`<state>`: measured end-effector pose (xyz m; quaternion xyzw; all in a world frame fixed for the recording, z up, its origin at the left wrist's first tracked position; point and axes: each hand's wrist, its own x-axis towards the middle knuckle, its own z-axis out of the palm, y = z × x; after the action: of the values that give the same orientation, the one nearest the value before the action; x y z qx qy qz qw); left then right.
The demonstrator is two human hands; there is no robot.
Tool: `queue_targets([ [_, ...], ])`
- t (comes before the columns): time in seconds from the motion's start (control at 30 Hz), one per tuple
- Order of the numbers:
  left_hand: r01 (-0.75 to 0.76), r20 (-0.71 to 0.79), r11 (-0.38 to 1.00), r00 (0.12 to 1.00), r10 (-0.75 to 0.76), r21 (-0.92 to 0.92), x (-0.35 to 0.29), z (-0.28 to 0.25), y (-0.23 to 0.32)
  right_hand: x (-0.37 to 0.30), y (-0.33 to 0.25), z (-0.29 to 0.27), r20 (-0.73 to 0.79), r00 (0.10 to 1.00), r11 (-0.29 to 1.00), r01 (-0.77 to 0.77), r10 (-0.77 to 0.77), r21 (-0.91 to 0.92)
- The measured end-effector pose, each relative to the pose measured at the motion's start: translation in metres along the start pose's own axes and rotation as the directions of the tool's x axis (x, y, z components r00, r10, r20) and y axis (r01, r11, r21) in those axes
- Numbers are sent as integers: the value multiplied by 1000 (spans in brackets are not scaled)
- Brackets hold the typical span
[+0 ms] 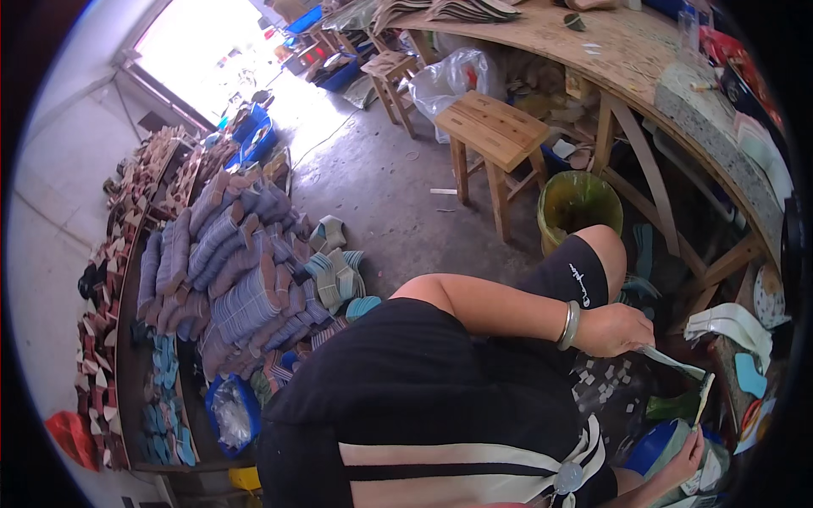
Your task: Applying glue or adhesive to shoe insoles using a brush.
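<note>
Two hands are occupied: one narrow, pale-grey strip (675, 362) is pinched by the left hand (616, 330), pointing toward four o'clock; a thin yellowish stick (702, 410) is pinched by the right hand (687, 458).

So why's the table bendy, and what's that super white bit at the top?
In the head view, the workbench curves because fisheye lenses bend straight edges; in that same view, the doorway is overexposed white, and the floor nearby shines with glare.

One head-worn fisheye looks down from close above the body (406, 364).
</note>
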<state>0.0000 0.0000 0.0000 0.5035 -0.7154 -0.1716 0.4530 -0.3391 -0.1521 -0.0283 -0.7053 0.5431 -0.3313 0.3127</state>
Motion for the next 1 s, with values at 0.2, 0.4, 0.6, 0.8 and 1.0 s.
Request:
queue_targets([
  [0.2, -13, -67, 1000, 998, 14, 25, -13, -9, 3, 1, 11, 11, -68, 994, 988, -72, 82, 134],
  [0.4, -65, -46, 997, 997, 67, 39, -9, -10, -4, 2, 43, -5, -10, 974, 948, -218, 227, 233],
  [0.6, 287, -89, 911, 941, -325, -296, 19, -4, -5, -20, 40, 3, 224, 947, 947, -271, 230, 174],
  [0.8, 345, 161, 327, 863, -478, -880, 38, -6, -9, -34, 17, -18, 39, 966, 934, -258, 257, 245],
  [1.0, 363, 290, 82, 844, -451, -928, 33, 4, 0, -38, 23, -18, -143, 965, 832, -107, 218, 544],
])
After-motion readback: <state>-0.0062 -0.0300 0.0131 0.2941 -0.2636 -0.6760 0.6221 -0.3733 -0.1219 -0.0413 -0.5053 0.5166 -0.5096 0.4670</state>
